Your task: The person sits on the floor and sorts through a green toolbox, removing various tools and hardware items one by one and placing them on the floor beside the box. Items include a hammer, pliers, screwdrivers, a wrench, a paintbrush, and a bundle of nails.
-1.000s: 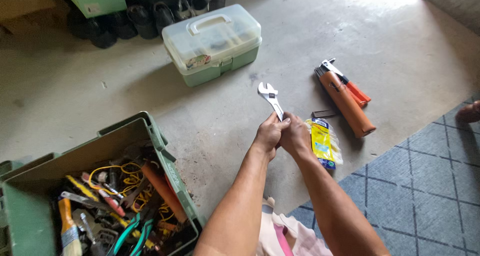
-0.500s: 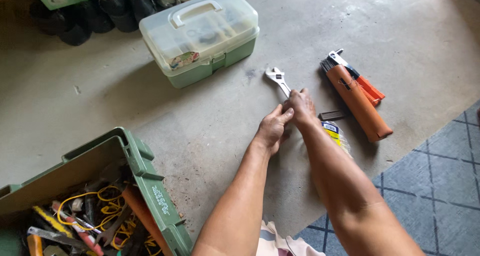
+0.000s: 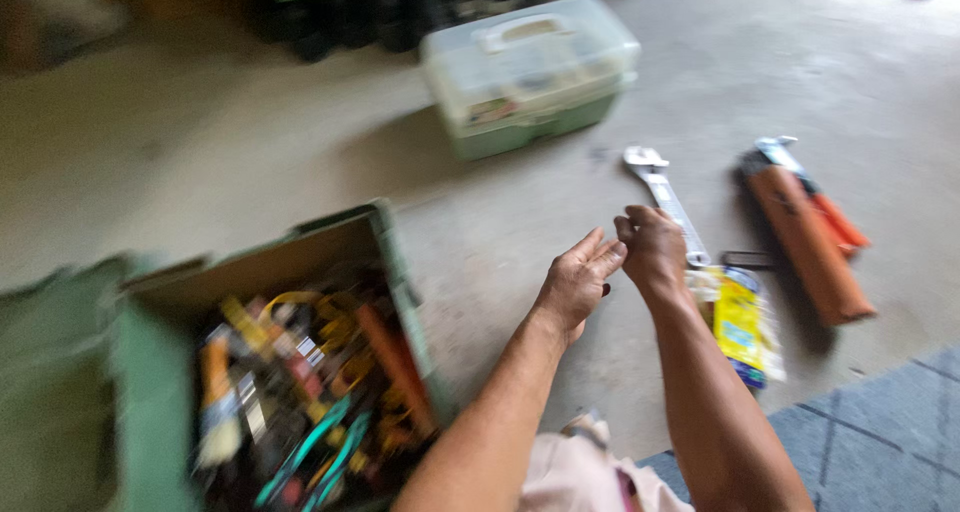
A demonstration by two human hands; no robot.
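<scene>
Bare concrete floor (image 3: 250, 162), frame blurred w/ motion. Adjustable wrench (image 3: 664, 200) lies flat on the floor, head pointing away, just right of the right hand (image 3: 652, 248); that hand is empty, fingers loosely curled, beside the handle, contact can't be told. Left hand (image 3: 577, 283) open, fingers stretched, holding nothing. Yellow packet (image 3: 742, 324) near the wrench's handle end, orange-handled tool (image 3: 808, 239) further right. Green crate (image 3: 395, 272) full of tools at left; clear-lidded toolbox (image 3: 530, 72) beyond.
</scene>
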